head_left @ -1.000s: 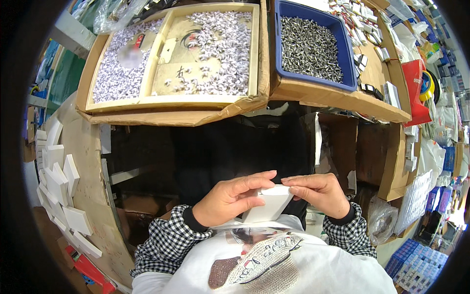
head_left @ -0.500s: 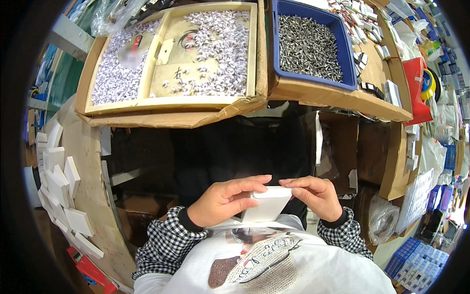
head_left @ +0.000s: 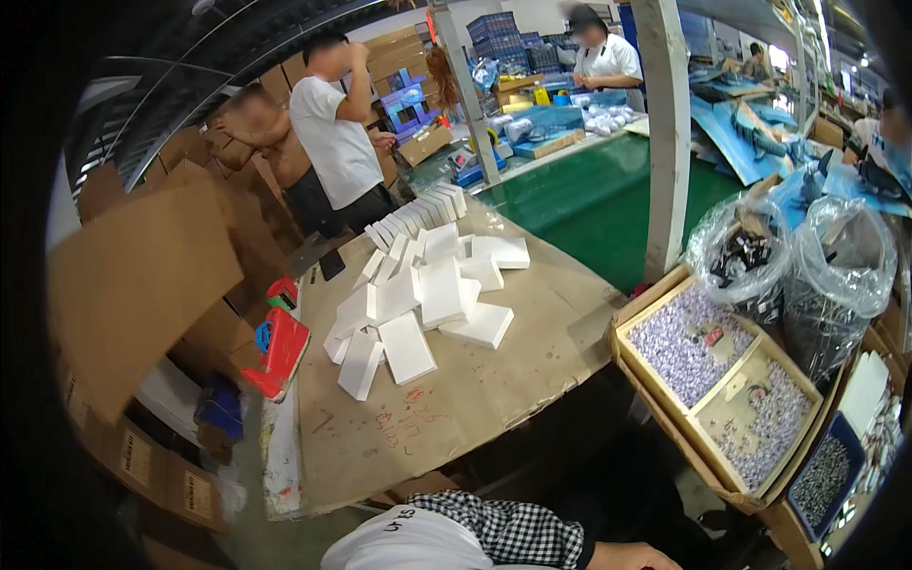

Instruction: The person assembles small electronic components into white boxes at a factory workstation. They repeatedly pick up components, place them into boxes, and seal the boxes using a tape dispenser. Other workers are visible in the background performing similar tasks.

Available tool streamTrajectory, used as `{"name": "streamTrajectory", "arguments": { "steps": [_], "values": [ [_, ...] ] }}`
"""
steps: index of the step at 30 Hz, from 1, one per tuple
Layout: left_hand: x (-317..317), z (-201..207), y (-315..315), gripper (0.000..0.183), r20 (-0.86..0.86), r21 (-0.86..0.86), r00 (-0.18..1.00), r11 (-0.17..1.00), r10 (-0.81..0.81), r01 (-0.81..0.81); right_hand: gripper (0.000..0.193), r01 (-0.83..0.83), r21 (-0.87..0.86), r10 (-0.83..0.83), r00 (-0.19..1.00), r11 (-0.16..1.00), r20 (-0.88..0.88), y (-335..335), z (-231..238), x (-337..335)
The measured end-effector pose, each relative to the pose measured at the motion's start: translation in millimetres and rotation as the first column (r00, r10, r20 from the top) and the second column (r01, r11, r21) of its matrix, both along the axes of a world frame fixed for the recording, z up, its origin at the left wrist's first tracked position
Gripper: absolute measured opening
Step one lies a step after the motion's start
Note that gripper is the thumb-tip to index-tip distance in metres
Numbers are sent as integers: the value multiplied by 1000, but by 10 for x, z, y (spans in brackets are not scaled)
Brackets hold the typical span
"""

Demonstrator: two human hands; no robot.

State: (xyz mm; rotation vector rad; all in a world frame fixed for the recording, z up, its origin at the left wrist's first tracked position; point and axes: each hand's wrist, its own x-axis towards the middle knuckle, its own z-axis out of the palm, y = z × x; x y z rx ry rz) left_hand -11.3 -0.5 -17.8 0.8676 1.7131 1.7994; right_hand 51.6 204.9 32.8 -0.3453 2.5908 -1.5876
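At the bottom edge, my left hand [head_left: 632, 557] reaches in from a black-and-white checked sleeve [head_left: 513, 528]. Only the back of the hand shows; its fingers are cut off by the frame, so what it may hold is hidden. My right hand is out of the picture. Farther off lies a loose pile of flat white boxes [head_left: 441, 293] on the cardboard-covered table [head_left: 494, 404], some leaning on one another. A row of similar boxes stands on edge behind them.
At the table's left edge sits a red tape dispenser [head_left: 283, 356], with a black phone [head_left: 332, 264] farther back. On the right are a divided wooden tray [head_left: 750, 332] of small white pieces and a blue bin [head_left: 828, 475] of metal parts. Several people work beyond.
The view has swung up and to the left. Both hands were at a white box before my chest; that box and my right hand are now out of frame.
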Motion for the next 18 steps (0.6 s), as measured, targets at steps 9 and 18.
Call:
{"name": "streamTrajectory", "arguments": {
  "steps": [9, 18],
  "values": [
    [16, -71, -79, 26, 42, -67, 998, 997, 41, -38, 32, 109, -165, -55, 951, 980, 303, 38, -64, 2],
    [-43, 219, -195, 37, 371, -21, 927, 998, -49, 61, 17, 154, -68, -133, 960, 986, 247, 0, 55, -199]
  ]
}}
